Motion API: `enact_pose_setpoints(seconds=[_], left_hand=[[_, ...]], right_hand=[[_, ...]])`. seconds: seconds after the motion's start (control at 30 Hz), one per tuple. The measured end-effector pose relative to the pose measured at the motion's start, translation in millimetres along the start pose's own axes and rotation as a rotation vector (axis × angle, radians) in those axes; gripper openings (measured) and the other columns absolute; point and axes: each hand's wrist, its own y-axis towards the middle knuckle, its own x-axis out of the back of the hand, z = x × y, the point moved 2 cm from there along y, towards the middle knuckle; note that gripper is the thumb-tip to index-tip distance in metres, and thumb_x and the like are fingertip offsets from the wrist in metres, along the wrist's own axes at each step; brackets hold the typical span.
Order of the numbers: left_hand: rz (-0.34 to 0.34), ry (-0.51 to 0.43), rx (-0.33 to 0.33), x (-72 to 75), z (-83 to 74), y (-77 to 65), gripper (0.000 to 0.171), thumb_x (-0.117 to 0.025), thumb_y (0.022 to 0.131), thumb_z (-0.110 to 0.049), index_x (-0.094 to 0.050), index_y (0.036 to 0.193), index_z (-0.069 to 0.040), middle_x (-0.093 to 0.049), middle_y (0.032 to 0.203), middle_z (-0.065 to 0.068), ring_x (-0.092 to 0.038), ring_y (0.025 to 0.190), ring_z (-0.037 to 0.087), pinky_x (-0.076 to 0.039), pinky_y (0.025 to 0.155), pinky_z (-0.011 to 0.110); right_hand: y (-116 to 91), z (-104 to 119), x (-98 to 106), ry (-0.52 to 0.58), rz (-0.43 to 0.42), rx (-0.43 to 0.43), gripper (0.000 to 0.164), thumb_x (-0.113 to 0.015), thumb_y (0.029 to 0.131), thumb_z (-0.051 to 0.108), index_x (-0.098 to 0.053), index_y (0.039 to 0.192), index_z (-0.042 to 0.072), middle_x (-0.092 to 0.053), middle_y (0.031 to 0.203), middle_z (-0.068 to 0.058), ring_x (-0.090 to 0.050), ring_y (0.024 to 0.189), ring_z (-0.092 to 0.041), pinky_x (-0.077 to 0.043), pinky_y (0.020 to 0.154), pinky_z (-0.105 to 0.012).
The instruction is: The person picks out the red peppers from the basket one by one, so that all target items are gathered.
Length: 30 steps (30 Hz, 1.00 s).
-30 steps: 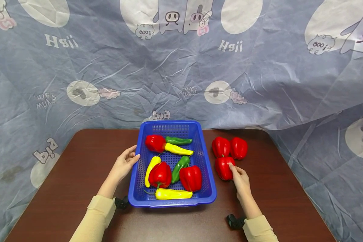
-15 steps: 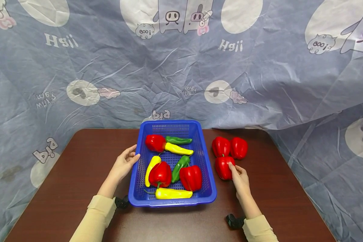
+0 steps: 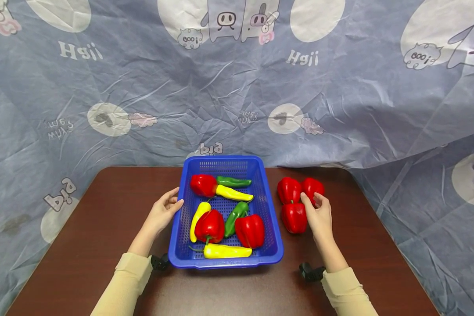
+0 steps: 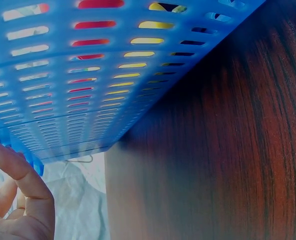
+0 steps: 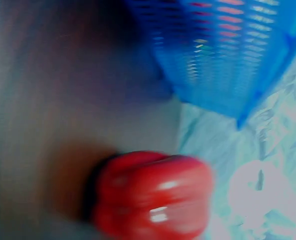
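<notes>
A blue plastic basket (image 3: 225, 263) stands mid-table, holding red bell peppers (image 3: 210, 226), yellow long peppers (image 3: 227, 251) and green ones (image 3: 236, 218). My left hand (image 3: 163, 211) holds its left rim between thumb and fingers; the left wrist view shows a bent finger (image 4: 23, 175) at the rim below the slotted wall. To the basket's right, three red bell peppers lie close together: a front one (image 3: 294, 217), a back left one (image 3: 289, 190) and a back right one (image 3: 312, 186). My right hand (image 3: 320, 217), thumb and fingers apart, reaches over toward the back right pepper, overlapping its lower edge.
The brown wooden table (image 3: 83, 245) ends at a grey-blue printed cloth (image 3: 237, 96) hanging behind it. Black wrist devices (image 3: 311, 272) sit below both hands. In the right wrist view, the basket's slotted side (image 5: 212, 60) rises beyond a red pepper (image 5: 155, 197).
My right hand has left the front red pepper and moved up and slightly right, toward the back right one. The left hand stays at the basket rim.
</notes>
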Motion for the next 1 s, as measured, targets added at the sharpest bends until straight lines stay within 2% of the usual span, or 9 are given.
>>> enact_pose_setpoints(seconds=[0.13,0.37,0.53,0.7,1.0], left_hand=[[0.001,0.004,-0.003,0.1,-0.8,0.6,0.057,-0.062,0.097,-0.013,-0.041,0.148,-0.001,-0.058,0.107,0.015,-0.058,0.075,-0.003,-0.049,0.070,0.015],[0.012,0.007,0.004,0.4,-2.7,-0.4,0.059,-0.063,0.097,-0.014,-0.039,0.149,-0.002,-0.058,0.107,0.014,-0.059,0.076,-0.002,-0.050,0.071,0.015],[0.011,-0.001,0.014,0.6,-2.3,-1.0,0.058,-0.062,0.097,-0.013,-0.039,0.149,-0.003,-0.057,0.106,0.011,-0.059,0.076,-0.002,-0.050,0.071,0.015],[0.013,0.000,0.020,0.0,-2.4,-1.5,0.058,-0.061,0.098,-0.013,-0.039,0.150,-0.003,-0.058,0.107,0.012,-0.059,0.078,-0.002,-0.051,0.071,0.016],[0.007,0.002,0.022,-0.5,-2.1,-0.8,0.057,-0.062,0.098,-0.013,-0.039,0.149,-0.004,-0.059,0.106,0.011,-0.060,0.077,-0.001,-0.051,0.071,0.016]], right_hand=[[-1.7,24.0,-3.0,-0.002,0.040,0.040,0.072,-0.060,0.095,0.043,-0.035,0.148,0.000,-0.037,0.151,-0.021,-0.035,0.139,-0.037,-0.032,0.115,-0.049],[-16.7,54.1,-18.8,-0.046,0.201,0.070,0.074,-0.062,0.094,0.046,-0.034,0.150,0.006,-0.037,0.153,-0.015,-0.035,0.141,-0.032,-0.033,0.115,-0.047],[-34.8,67.1,-37.3,-0.107,0.292,0.158,0.073,-0.065,0.093,0.042,-0.036,0.147,0.004,-0.039,0.151,-0.017,-0.038,0.140,-0.033,-0.032,0.116,-0.048],[-57.7,69.6,-57.2,-0.228,0.376,0.224,0.077,-0.069,0.089,0.043,-0.037,0.147,0.004,-0.040,0.149,-0.019,-0.039,0.139,-0.036,-0.036,0.112,-0.053],[-76.6,56.0,-86.5,-0.391,0.384,0.368,0.080,-0.075,0.082,0.043,-0.044,0.143,0.003,-0.046,0.143,-0.019,-0.041,0.135,-0.036,-0.041,0.106,-0.057]])
